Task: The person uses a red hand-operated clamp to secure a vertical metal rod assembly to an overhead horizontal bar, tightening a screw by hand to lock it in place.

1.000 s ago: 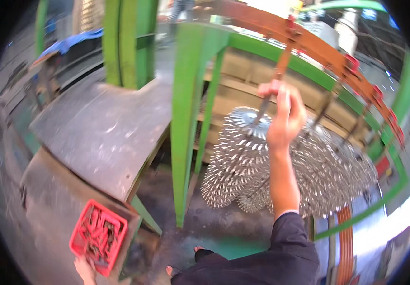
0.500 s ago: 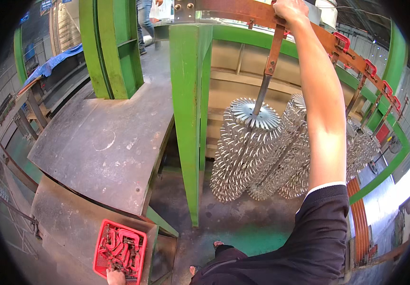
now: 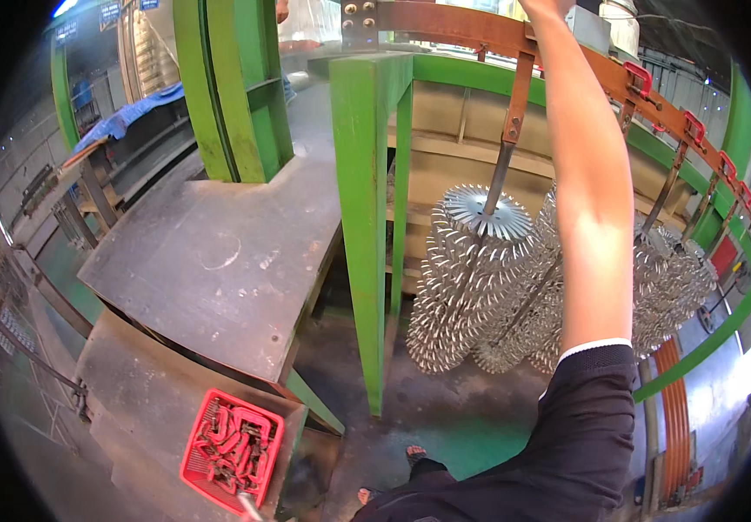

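My right arm reaches up to an orange-brown copper bar (image 3: 445, 23). At the top of a flat copper hanger (image 3: 520, 91), my right hand (image 3: 549, 7) is closed on the hanger's upper end; the picture's edge cuts off part of the fingers. From this hanger a metal rod carries a stack of toothed silver discs (image 3: 488, 213). Down at the lower left is a red plastic basket (image 3: 187, 470) full of red C-clamps (image 3: 234, 445). My left hand (image 3: 250, 506) shows only as a blurred pale sliver at the basket's near edge; its fingers cannot be made out.
More disc stacks (image 3: 667, 278) hang to the right, with red clamps (image 3: 694, 129) along the bar. A green post (image 3: 358, 191) stands left of the stacks. Beside it lies a grey metal platform (image 3: 219, 252). Part of another person (image 3: 282, 10) shows behind a green column (image 3: 232, 87).
The view has shifted, so the basket and stacks sit farther right. My left hand has moved from the clamps toward the basket's near right edge. My right hand stays at the bar.
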`<state>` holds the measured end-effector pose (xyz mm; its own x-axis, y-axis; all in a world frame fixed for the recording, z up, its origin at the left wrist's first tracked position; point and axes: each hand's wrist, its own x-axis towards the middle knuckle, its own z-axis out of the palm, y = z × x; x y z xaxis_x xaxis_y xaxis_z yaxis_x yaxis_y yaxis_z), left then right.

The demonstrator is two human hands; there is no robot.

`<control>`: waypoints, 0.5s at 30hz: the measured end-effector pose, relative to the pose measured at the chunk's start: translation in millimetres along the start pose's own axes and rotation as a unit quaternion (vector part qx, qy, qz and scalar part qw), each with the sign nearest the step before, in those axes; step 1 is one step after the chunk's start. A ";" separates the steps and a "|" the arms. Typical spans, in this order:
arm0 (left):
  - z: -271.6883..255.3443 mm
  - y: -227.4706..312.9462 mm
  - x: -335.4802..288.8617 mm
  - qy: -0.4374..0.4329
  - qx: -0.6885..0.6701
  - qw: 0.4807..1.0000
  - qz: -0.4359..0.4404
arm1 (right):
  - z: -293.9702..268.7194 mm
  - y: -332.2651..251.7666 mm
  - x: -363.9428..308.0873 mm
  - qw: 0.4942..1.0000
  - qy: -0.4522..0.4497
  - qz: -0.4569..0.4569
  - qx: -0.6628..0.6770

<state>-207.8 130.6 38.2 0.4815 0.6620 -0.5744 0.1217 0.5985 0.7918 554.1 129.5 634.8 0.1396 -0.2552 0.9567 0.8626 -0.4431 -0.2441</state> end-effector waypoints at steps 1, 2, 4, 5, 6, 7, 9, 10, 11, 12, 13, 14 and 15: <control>55.5 9.2 -8.5 -0.161 -0.282 0.945 0.028 | -5.1 -14.6 -6.2 0.997 0.055 -0.017 0.055; 32.9 -59.0 41.1 -0.284 -0.320 0.900 0.080 | -12.6 -27.6 -12.3 0.988 0.111 -0.035 0.106; 109.5 -36.2 61.5 -0.178 -0.222 0.958 0.046 | -46.5 -33.9 -66.9 0.936 0.058 -0.020 0.346; 137.3 -40.6 77.7 -0.137 -0.195 0.967 0.085 | -75.0 -30.9 -108.7 0.918 -0.068 0.023 0.391; 160.0 -42.8 93.4 -0.097 -0.159 0.975 0.123 | -118.4 -27.9 -172.5 0.903 -0.145 0.082 0.396; 178.4 -36.8 102.5 -0.090 -0.149 0.974 0.144 | -171.1 -46.3 -231.5 0.882 -0.218 0.125 0.398; 214.1 -24.6 112.2 -0.070 -0.090 0.974 0.195 | -245.6 -74.6 -345.4 0.697 -0.369 0.405 0.462; 237.5 -16.8 115.0 -0.072 -0.035 0.970 0.228 | -276.7 -74.8 -393.6 0.602 -0.431 0.462 0.488; 262.5 -4.4 111.3 -0.098 -0.033 0.959 0.264 | -305.4 -81.6 -444.9 0.513 -0.434 0.540 0.507; 281.3 4.9 102.7 -0.121 -0.028 0.947 0.295 | -331.6 -86.9 -487.2 0.480 -0.419 0.604 0.479; 296.2 8.2 96.3 -0.147 -0.035 0.938 0.313 | -358.7 -85.4 -517.2 0.467 -0.402 0.634 0.466; 306.5 6.6 95.3 -0.173 -0.055 0.933 0.312 | -377.6 -83.9 -532.2 0.456 -0.386 0.659 0.456; 310.2 0.0 99.7 -0.185 -0.022 0.936 0.298 | -392.9 -83.9 -532.4 0.460 -0.378 0.664 0.452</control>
<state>109.5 56.7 45.3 0.7208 0.6880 0.0844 -0.2955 0.1950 0.9352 216.3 -35.1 83.7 0.6695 0.7389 -0.0762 -0.4261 0.2980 -0.8542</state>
